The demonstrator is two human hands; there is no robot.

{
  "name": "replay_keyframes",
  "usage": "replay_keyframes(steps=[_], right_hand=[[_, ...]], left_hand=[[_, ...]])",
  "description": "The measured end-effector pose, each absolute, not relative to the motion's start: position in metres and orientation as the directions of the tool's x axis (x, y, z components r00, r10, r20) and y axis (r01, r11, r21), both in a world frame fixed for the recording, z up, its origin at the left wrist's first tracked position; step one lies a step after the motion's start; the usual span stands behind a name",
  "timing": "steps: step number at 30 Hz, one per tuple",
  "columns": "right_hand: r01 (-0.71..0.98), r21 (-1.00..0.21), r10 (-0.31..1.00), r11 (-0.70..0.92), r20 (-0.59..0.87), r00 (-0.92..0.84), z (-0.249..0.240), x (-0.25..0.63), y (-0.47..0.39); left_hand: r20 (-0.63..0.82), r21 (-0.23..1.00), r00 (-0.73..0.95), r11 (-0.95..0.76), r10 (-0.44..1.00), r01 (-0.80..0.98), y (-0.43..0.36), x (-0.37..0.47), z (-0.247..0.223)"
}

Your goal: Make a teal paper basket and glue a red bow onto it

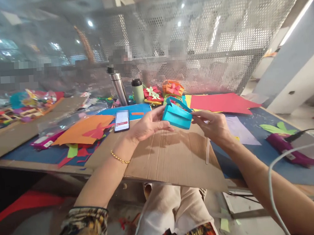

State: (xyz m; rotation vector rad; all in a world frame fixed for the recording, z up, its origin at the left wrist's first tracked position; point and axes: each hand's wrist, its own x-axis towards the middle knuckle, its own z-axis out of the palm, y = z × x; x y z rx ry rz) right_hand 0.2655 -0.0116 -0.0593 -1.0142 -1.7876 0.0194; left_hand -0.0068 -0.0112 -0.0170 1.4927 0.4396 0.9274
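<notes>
- Above a brown cardboard sheet (159, 159) on the blue tabletop (281, 172), a small blue paper bag (176, 118) is held up, slightly tilted, its strap arched over the top.
- The left hand (148, 126) grips the bag's left end, thumb in front; I can't see the fingertips tucked behind it.
- The right hand (214, 125) pinches the right end by the top corner, thumb and forefinger together; whether they catch strap or body is hard to make out.
- Left of the bag lies a phone (121, 120), its screen blurred over.
- Farther back stand a steel bottle (119, 89) and a green bottle (138, 92), with an orange paper bag (173, 87) to their right, partly masked by the blue one.
- A red sheet (216, 102) spreads on the right, over yellow paper that mostly stays covered.
- Over at the far right, a purple package (292, 150) is overlapped by a pale box, and a white cable (272, 181) runs off past the edge of view.
- Behind everything, I can't make out much through the perforated mesh (200, 41): smeared shapes and pixelated patches.
</notes>
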Motion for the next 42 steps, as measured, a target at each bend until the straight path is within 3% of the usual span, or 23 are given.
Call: replay_keyframes(steps=[3,9,13,19,26,29,37,42], right_hand=[[0.643,-0.441,0.633,0.626,0.769,-0.089,-0.064,0.263,-0.009],[0.721,-0.268,0.530,0.640,0.832,-0.161,-0.072,0.256,-0.007],[0.694,-0.360,0.601,0.624,0.789,-0.130,-0.070,0.257,-0.008],[0.592,-0.480,0.669,0.648,0.730,-0.140,-0.064,0.256,-0.013],[0.619,-0.305,0.542,0.724,0.806,-0.237,-0.057,0.253,-0.023],[0.605,-0.285,0.522,0.744,0.813,-0.258,-0.054,0.252,-0.027],[0.591,-0.385,0.590,0.709,0.782,-0.198,-0.052,0.252,-0.028],[0.503,-0.601,0.743,0.621,0.656,-0.133,-0.044,0.247,-0.034]], left_hand=[[0.330,0.944,0.580,-0.245,0.745,-0.223,-0.018,0.001,-0.019],[0.467,0.875,0.500,-0.461,0.729,-0.145,-0.021,0.012,-0.028],[0.504,0.848,0.471,-0.518,0.724,-0.113,-0.022,0.015,-0.031],[0.483,0.868,0.449,-0.477,0.752,-0.135,-0.023,0.015,-0.027],[0.379,0.924,0.510,-0.284,0.772,-0.256,-0.016,0.006,-0.019],[0.343,0.935,0.537,-0.226,0.771,-0.273,-0.012,0.003,-0.019],[0.304,0.945,0.592,-0.157,0.747,-0.287,-0.004,-0.004,-0.023],[0.291,0.951,0.618,-0.149,0.730,-0.272,-0.002,-0.007,-0.023]])
